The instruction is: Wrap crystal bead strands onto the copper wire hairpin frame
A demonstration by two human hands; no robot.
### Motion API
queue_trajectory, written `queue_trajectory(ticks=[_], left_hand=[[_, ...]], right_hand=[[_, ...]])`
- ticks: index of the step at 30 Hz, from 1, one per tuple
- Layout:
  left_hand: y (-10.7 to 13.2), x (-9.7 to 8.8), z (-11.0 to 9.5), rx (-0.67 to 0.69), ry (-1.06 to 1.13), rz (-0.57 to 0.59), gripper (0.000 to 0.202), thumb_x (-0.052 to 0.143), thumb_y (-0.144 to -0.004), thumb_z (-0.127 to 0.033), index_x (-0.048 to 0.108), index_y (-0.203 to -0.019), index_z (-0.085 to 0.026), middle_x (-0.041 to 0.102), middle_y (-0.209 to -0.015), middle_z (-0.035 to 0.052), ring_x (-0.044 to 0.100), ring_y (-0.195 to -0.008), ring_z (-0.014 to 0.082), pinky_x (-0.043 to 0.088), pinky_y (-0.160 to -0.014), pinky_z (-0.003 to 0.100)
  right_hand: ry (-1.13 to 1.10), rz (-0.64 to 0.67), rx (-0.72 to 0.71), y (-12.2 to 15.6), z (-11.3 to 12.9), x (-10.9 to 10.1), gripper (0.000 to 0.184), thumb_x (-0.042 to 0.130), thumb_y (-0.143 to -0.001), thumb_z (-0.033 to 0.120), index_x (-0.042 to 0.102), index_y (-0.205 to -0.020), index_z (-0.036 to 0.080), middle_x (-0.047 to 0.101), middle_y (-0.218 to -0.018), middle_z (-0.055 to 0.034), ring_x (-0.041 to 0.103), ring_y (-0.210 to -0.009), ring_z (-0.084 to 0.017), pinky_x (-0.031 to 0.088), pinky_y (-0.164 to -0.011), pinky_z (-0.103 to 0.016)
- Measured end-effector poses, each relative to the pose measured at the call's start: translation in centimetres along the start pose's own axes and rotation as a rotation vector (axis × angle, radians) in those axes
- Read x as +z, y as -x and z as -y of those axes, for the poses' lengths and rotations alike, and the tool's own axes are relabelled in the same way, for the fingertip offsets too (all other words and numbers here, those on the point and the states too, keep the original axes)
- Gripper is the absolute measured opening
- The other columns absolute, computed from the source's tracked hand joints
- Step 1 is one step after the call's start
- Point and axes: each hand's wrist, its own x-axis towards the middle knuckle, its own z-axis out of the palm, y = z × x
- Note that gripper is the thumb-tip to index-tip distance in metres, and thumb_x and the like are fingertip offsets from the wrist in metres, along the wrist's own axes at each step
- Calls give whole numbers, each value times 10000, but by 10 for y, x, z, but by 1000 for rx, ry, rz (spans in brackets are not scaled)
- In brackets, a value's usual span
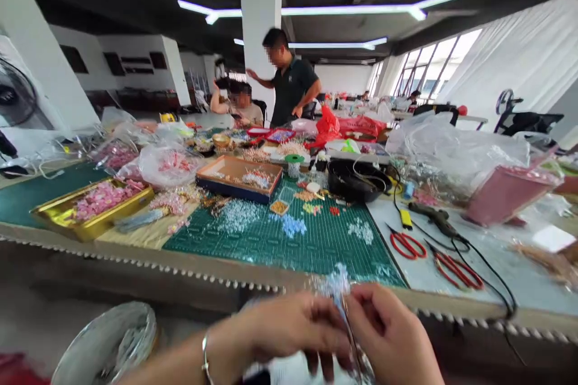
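Note:
Just past the table's front edge, I hold a small spray of pale blue flowers point(338, 281) with thin dark stems running down between my hands. My right hand point(392, 334) pinches the stems between thumb and fingers. From the other side, my left hand point(293, 328), with a bracelet on its wrist, curls its fingers at the base of the blossoms, slightly smeared by motion. On the green cutting mat point(217, 246) beyond lie loose blue flower pieces point(292, 225), white pieces point(361, 230), pale blue beads point(237, 215) and a small dish of gold beads point(279, 208).
Two red-handled scissors point(407, 245) and a glue gun point(436, 219) with a cord lie at right. A gold tray of pink petals point(85, 231) stands left, behind it plastic bags. A blue-edged box point(239, 190) and black pan point(356, 183) stand mid-table. A bin point(67, 349) is below left. Two people point(289, 84) are opposite.

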Motion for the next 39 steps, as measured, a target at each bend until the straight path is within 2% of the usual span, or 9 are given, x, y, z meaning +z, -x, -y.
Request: queue_trajectory(ticks=[3, 4, 11, 15, 19, 26, 31, 36, 39], left_hand=[[5, 4, -13, 161, -148, -249, 424, 787, -685, -416, 564, -942, -163, 574, -845, 2, 519, -755, 105, 419, -682, 237], [5, 4, -17, 186, -123, -273, 444, 789, -685, -408, 539, -963, -168, 573, -884, 8, 520, -785, 111, 422, -710, 248], [-8, 5, -21, 116, 76, -281, 388, 761, -722, -390, 494, -878, -156, 599, -807, 19, 586, -729, 129, 488, -670, 275], [-15, 1, -15, 89, 112, -292, 334, 715, -769, -406, 518, -853, -150, 630, -779, 25, 637, -743, 142, 521, -632, 252], [-17, 0, -10, 162, -11, -413, 324, 680, -804, -410, 520, -953, -171, 654, -809, 22, 653, -774, 149, 542, -653, 259], [-21, 0, -11, 212, -243, -539, 228, 638, -829, -357, 569, -968, -190, 657, -807, 13, 657, -727, 162, 535, -643, 278], [-32, -6, -19, 266, -244, -649, 142, 620, -825, -303, 586, -909, -194, 657, -747, 8, 670, -706, 165, 554, -655, 286], [-43, -27, -34, 359, -134, -803, 102, 643, -787, -251, 589, -830, -177, 633, -690, 6, 674, -634, 153, 574, -587, 265], [-47, -45, -48, 407, -104, -886, 155, 675, -767, -271, 586, -825, -158, 632, -690, 10, 674, -618, 149, 573, -552, 245]], right_hand=[[63, 3, -50, -3, 0, -2, 189, 519, -852, 310, 594, -716, 203, 564, -529, 36, 489, -447, -91, 371, -458, -215], [67, 7, -55, -4, 0, -3, 172, 523, -844, 305, 594, -725, 203, 567, -531, 37, 486, -448, -91, 369, -466, -221], [63, 38, -121, -5, 2, -7, 127, 539, -828, 278, 603, -746, 204, 636, -606, 22, 547, -531, -111, 391, -538, -249], [-11, 192, -34, -9, 6, -12, 160, 481, -859, 206, 612, -771, 234, 648, -642, 58, 575, -556, -80, 416, -528, -205], [-156, 337, 120, -14, 6, -16, 182, 454, -857, 193, 626, -828, 242, 683, -770, 36, 621, -686, -97, 458, -631, -215], [-212, 397, 219, -24, 0, -18, 177, 464, -868, 236, 641, -862, 249, 688, -840, 21, 621, -779, -122, 461, -687, -238], [-48, 323, 152, -27, -8, -25, 184, 467, -892, 314, 613, -817, 232, 651, -723, 19, 586, -657, -126, 419, -602, -256], [142, 167, 23, -21, -23, -46, 227, 440, -914, 341, 589, -791, 221, 625, -679, 16, 566, -607, -120, 388, -570, -257], [320, 154, 110, -25, -48, -67, 326, 362, -945, 431, 595, -851, 224, 648, -749, 9, 585, -669, -117, 429, -628, -246]])
